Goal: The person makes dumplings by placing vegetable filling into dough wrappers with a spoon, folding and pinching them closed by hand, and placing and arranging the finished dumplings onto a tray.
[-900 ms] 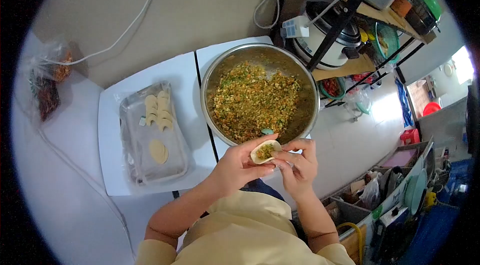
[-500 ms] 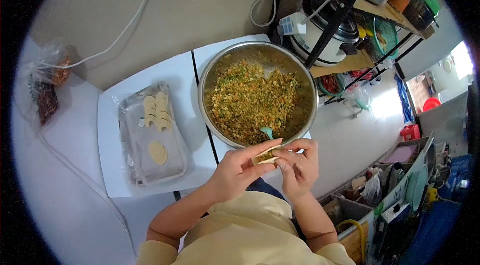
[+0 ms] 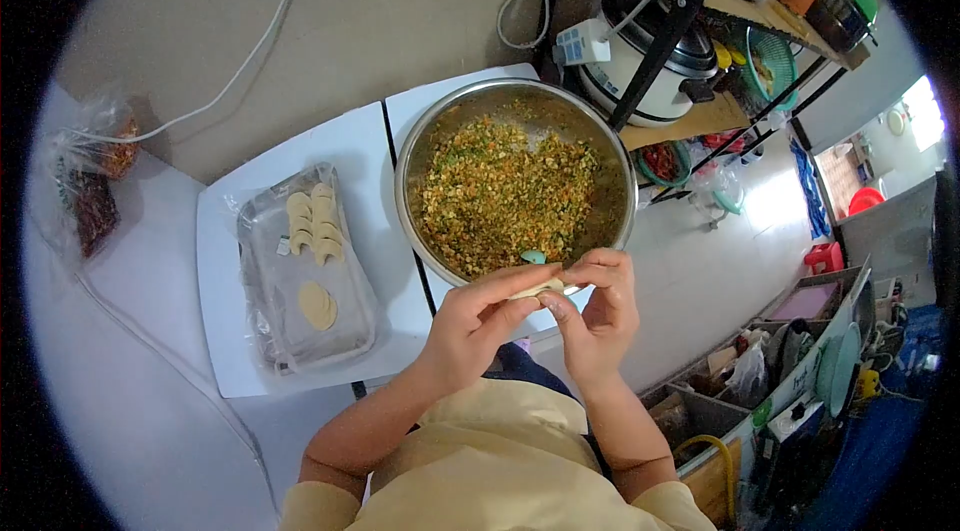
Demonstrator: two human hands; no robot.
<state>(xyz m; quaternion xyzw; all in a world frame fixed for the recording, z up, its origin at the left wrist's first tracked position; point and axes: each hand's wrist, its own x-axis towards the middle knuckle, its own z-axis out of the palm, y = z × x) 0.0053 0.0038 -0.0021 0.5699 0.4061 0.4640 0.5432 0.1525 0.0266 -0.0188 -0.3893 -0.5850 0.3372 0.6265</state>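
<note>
Between my left hand (image 3: 470,323) and my right hand (image 3: 600,311) is a dumpling (image 3: 538,289), its pale wrapper folded over. The fingers of both hands pinch its edge, partly covering it. Just beyond my fingertips stands a large steel bowl (image 3: 408,201) of chopped, orange-and-green filling (image 3: 505,196). A light green spoon (image 3: 533,257) rests in the filling at the near rim, its handle hidden. To the left, a plastic-lined metal tray (image 3: 270,316) holds two rows of folded dumplings (image 3: 313,221) and a few flat round wrappers (image 3: 317,305).
Bowl and tray stand on a white table (image 3: 225,331) against a wall. A bagged item (image 3: 92,201) lies far left. At right, a black-framed shelf (image 3: 670,31) holds a white cooker (image 3: 640,81). Bins of goods (image 3: 700,416) stand lower right.
The wrapper was open with filling showing; now its edges are folded together. My hands have risen slightly toward the bowl, covering more of the spoon.
</note>
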